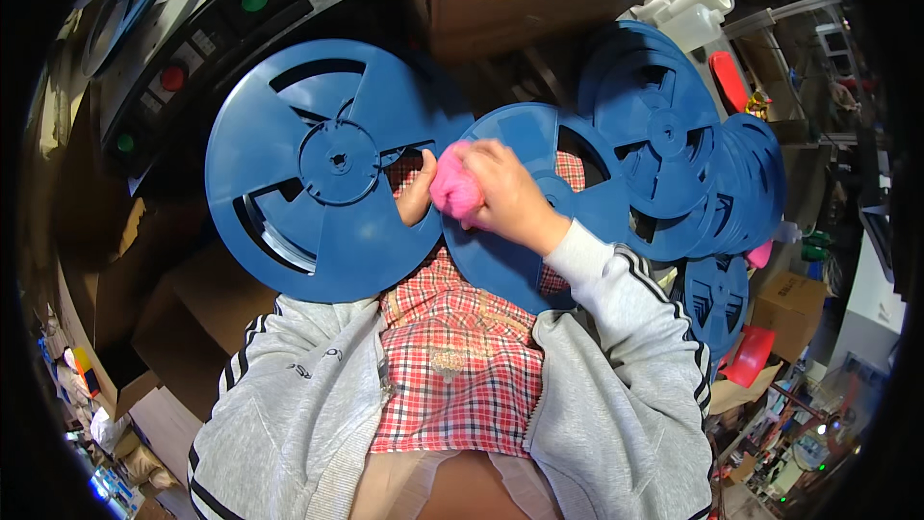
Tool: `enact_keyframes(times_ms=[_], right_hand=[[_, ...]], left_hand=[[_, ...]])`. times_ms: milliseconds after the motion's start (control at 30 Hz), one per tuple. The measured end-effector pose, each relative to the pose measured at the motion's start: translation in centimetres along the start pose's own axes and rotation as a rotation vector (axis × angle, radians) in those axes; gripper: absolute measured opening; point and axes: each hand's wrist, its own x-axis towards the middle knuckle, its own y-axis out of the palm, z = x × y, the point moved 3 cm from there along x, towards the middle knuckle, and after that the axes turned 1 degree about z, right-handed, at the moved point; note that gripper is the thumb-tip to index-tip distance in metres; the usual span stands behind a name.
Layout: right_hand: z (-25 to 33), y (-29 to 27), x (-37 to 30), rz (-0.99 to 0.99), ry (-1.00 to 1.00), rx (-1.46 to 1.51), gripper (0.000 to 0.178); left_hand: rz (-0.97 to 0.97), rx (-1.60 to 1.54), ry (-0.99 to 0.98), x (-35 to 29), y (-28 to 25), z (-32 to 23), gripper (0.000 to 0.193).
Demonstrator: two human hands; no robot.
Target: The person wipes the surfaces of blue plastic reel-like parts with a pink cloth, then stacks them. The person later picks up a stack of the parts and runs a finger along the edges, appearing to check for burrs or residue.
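Note:
A large blue plastic reel (361,241) with slotted openings stands tilted in front of me. My left hand (415,198) grips it from behind at its right edge; the thumb shows through a slot and the other fingers are hidden. Bunched in my closed right hand (508,195) is a bright pink cloth (455,185), just beside the left thumb and near the rim of that reel. Behind my right hand, a second blue reel (489,265) rests against my lap, partly covered by the first.
Several more blue reels (664,183) are stacked at the right. A cardboard box (539,14) with a pale reel inside stands at the far side. A dark machine panel (197,58) with coloured buttons is at the upper left; white bottles (691,27) lie at the upper right.

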Motion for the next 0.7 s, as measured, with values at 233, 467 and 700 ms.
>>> enact_keyframes(times_ms=[233, 467, 700], right_hand=[[3.5, 1.3, -8.0, 0.103, -0.194, -0.034, 0.053], [-5.3, -4.7, -10.1, -0.446, 0.429, -0.181, 0.046], [2.4, 0.8, -12.2, 0.005, 0.008, 0.100, 0.048]], left_hand=[[-0.092, 0.086, -0.011, 0.6, -1.0, 1.0, 0.051], [0.019, -0.174, 0.016, 0.6, 2.0, -0.7, 0.045], [-0.104, -0.164, -0.017, 0.9, 1.0, -0.8, 0.024]])
